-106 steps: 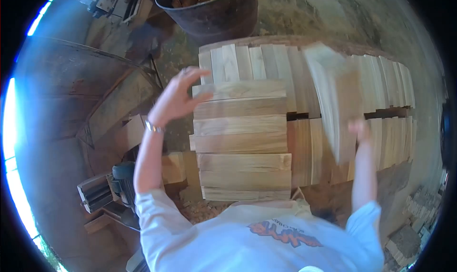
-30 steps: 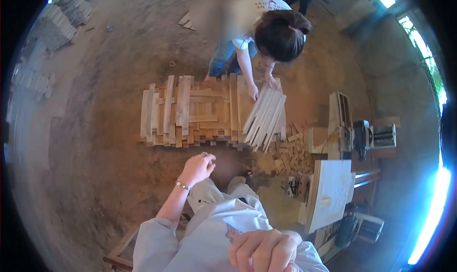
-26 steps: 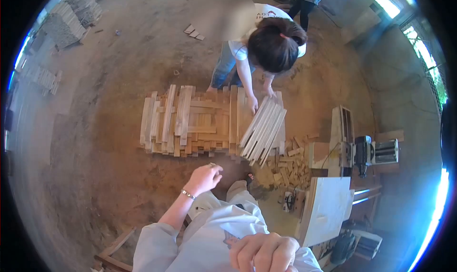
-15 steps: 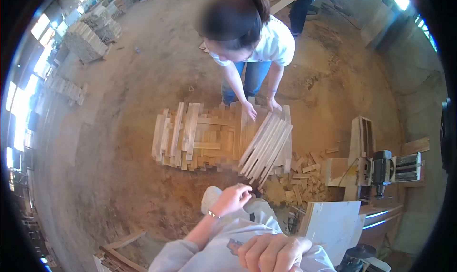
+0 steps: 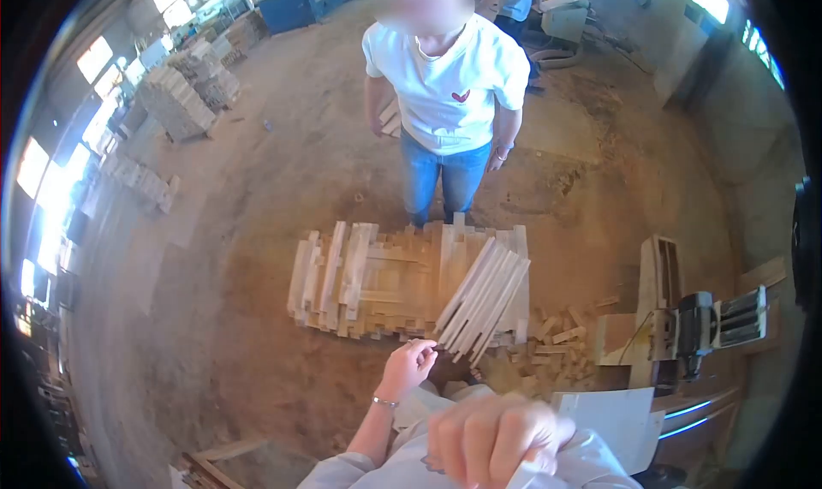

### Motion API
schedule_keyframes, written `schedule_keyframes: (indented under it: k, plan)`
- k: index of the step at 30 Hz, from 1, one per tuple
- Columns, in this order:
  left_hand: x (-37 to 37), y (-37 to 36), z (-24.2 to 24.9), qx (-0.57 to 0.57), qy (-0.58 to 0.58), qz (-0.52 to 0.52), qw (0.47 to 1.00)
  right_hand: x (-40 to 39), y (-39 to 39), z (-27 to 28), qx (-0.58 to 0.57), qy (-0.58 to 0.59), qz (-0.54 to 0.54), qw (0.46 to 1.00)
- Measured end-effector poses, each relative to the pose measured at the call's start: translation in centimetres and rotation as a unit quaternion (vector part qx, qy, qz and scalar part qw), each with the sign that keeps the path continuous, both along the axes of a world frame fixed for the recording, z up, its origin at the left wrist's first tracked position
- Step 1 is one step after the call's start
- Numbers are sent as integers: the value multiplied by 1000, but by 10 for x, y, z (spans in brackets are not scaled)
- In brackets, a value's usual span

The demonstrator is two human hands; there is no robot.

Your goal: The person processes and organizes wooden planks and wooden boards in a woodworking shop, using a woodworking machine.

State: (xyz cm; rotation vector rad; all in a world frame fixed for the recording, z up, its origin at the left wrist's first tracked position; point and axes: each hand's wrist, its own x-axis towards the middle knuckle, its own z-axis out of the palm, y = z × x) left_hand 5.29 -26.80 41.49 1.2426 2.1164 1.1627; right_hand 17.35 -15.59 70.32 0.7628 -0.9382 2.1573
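My left hand (image 5: 408, 372), with a bracelet at the wrist, reaches forward with loosely curled fingers and nothing visible in them. Its fingertips are right by the near end of a slanted bundle of thin wooden strips (image 5: 484, 301). These strips lie on the right part of a low, wide stack of wooden boards (image 5: 390, 275). Close under the camera, my right hand (image 5: 498, 438) is closed in a fist, knuckles up. Its palm side is hidden, so I cannot tell whether it holds anything.
Across the stack stands a person in a white T-shirt (image 5: 445, 95), arms down. Behind them is another person (image 5: 516, 5). Wood offcuts (image 5: 556, 343) lie right of the stack, near a machine with a dark motor (image 5: 693, 330) and a pale panel (image 5: 610, 425). Timber piles (image 5: 175, 104) stand back left.
The person opposite has straightened up and taken both hands off the wood. My view has tilted up. My left hand now appears closer to the strips; my right fist remains closed.
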Motion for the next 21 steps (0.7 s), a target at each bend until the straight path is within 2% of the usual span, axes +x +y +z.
schedule_keyframes:
  k: [1,4,6,8,9,10,12,14,15,16,17,18,19,20,21]
  plan:
    - [-1,-3,-7,7,-3,5,1000,-8,5,8,10,30,-27,999]
    - [-8,-6,-7,16,-1,-18,1000,3,10,39,7,60,18,998]
    - [2,-8,6,-20,-2,-23,1000,3,15,57,51,115,-18,992]
    - [12,-7,-7,-39,-5,-31,999,3,17,68,96,180,-18,979]
    - [15,-3,-13,-47,-6,-33,998,5,24,71,144,204,69,966]
    - [22,2,-7,-64,21,-45,997,22,24,77,124,137,59,981]
    - [32,13,1,-67,3,-73,995,55,23,88,76,1,52,996]
    - [41,24,-9,-38,12,-101,994,68,19,78,121,11,-86,989]
    - [45,29,-12,-22,15,-117,993,71,47,56,222,31,-12,974]
    - [47,34,-5,-22,35,-137,990,79,62,36,268,-17,-70,961]
    - [48,44,10,-23,50,-154,987,90,76,15,311,-71,-124,940]
    - [53,44,17,-28,60,-168,984,103,87,-12,282,-194,-148,928]
    - [56,47,11,-9,17,-157,987,112,112,-50,302,-306,-199,881]
    - [57,50,17,-45,22,-155,987,123,132,-98,259,-432,-242,829]
    - [58,50,15,-34,48,-147,987,142,156,-141,341,-566,-324,677]
